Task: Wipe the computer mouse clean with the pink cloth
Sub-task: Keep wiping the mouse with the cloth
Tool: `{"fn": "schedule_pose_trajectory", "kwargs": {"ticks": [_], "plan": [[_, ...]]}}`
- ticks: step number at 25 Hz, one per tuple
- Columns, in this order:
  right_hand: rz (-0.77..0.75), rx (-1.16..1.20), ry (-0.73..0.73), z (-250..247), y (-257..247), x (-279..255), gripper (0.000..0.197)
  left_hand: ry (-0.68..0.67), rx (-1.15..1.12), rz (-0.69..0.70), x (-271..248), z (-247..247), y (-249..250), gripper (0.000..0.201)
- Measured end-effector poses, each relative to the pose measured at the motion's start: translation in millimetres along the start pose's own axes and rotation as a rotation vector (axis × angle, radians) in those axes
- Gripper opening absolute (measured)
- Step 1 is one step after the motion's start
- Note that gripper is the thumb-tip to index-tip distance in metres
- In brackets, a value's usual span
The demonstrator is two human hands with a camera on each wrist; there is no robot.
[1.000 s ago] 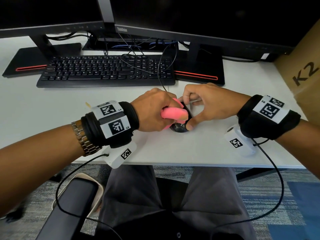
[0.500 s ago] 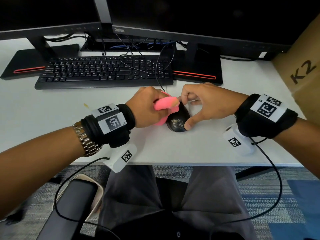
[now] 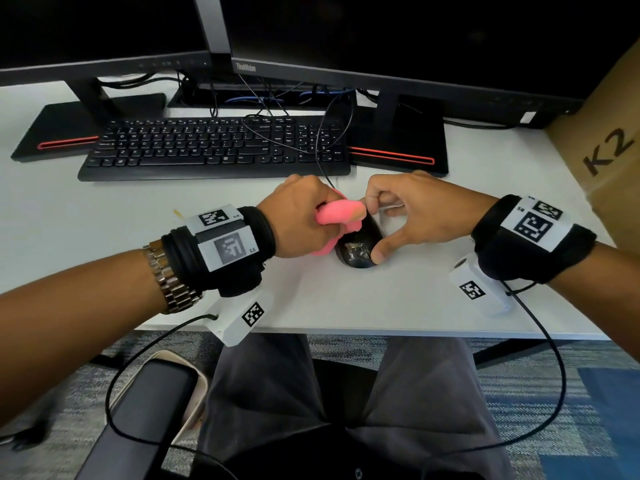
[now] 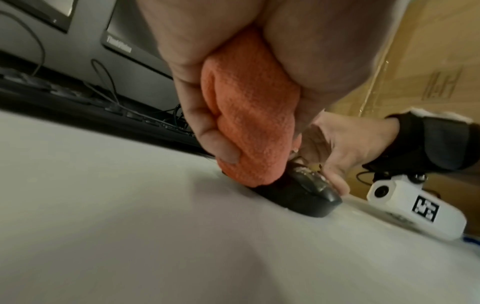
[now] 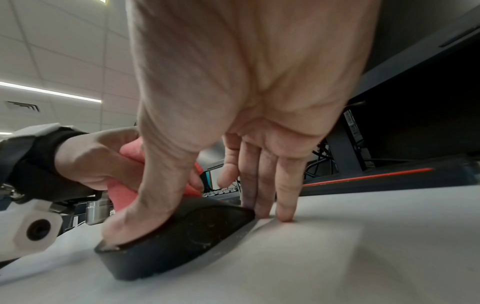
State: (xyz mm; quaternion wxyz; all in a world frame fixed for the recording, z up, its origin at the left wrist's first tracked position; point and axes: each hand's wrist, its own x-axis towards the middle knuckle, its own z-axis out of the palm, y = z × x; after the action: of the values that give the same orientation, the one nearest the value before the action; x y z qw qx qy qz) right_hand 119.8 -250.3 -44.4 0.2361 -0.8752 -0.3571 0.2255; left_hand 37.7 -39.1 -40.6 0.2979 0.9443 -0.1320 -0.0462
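Glossy black computer mouse [image 3: 360,242] sits on the white desk top [image 3: 346,299], just in front of the black keyboard [image 3: 214,147] and near the desk's front edge. Left hand [image 3: 298,220] is clenched round a bunched pink cloth [image 3: 337,216], fingers curled over it, cloth pressed on the mouse's left front part. In the left wrist view the cloth [image 4: 249,127] looks orange and covers the mouse [image 4: 298,195] front; contact patch itself is hidden. Right hand [image 3: 415,213] pinches the mouse: thumb on the near right side, fingers bent down at its far right edge, tips touching the desk in the right wrist view [image 5: 283,185].

Room: open desk left of the hands and a bare strip in front of the mouse to the desk edge. Keyboard's front edge is close behind both hands. Right monitor's black base with red stripe [image 3: 398,150] is just behind the right hand. Brown cardboard box marked K2 [image 3: 609,140] closes off the far right. Two dark monitors [image 3: 381,36] stand at the back.

Hidden or unclear: mouse front and buttons are under cloth and fingers; thin black mouse cable [image 3: 323,147] runs across the keyboard, its mouse end is covered. Cloth's full size cannot be told. Left fingertips are mostly buried in cloth. Wrist views are blurred at the edges. Chair armrest [image 3: 138,417] is cut off at the frame bottom.
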Motion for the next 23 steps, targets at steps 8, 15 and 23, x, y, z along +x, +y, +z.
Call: {"fn": "schedule_pose_trajectory", "kwargs": {"ticks": [8, 15, 23], "plan": [[0.027, -0.045, 0.02, 3, -5, -1, 0.064, 0.058, 0.096, 0.016, -2, 0, -3, 0.038], [0.018, -0.073, 0.034, 8, -14, 2, 0.08, 0.011, 0.132, 0.005, -5, -5, -8, 0.047], [-0.055, -0.153, 0.025, 4, -16, 1, 0.074, 0.036, 0.039, -0.018, -17, -12, -10, 0.03]]}}
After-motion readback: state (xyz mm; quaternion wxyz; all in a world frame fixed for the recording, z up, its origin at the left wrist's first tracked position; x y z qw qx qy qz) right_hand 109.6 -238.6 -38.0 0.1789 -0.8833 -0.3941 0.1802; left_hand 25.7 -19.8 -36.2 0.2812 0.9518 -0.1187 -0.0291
